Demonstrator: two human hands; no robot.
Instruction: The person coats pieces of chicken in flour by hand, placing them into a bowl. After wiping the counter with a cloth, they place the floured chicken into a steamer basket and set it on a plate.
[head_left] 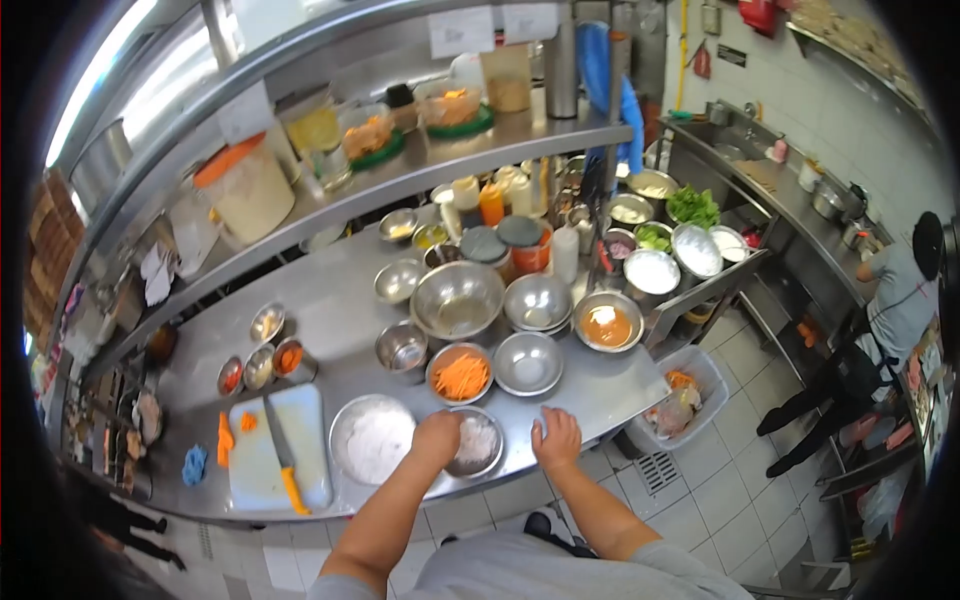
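The left hand (437, 440) is over the near left side of a small bowl (493, 460) of white powder, knuckles up and fingers bent down out of sight. I cannot tell how far it is closed, whether it has hold of anything, or whether it touches the rim. The right hand (557, 438) is partly open by the counter's front edge, fingers spread a little and loosely curved; nothing shows in its grasp, though its underside is hidden. The small bowl lies between the two hands, nearer the left.

Just left of the left hand is a larger bowl (336, 425), also holding white powder. Farther left lie a cutting board (250, 485), a knife (288, 480) with a yellow handle resting on it, and a crumpled blue cloth (194, 466). Just beyond the left hand is a bowl of carrot strips (462, 376).

Beyond the right hand, slightly to its left, sits a metal bowl (528, 366); beyond and to its right is a bowl of orange sauce (605, 328). Right of that hand, below the counter (625, 385), stands a plastic bin (715, 385). Well off to the right, another person (900, 310) stands near a counter.
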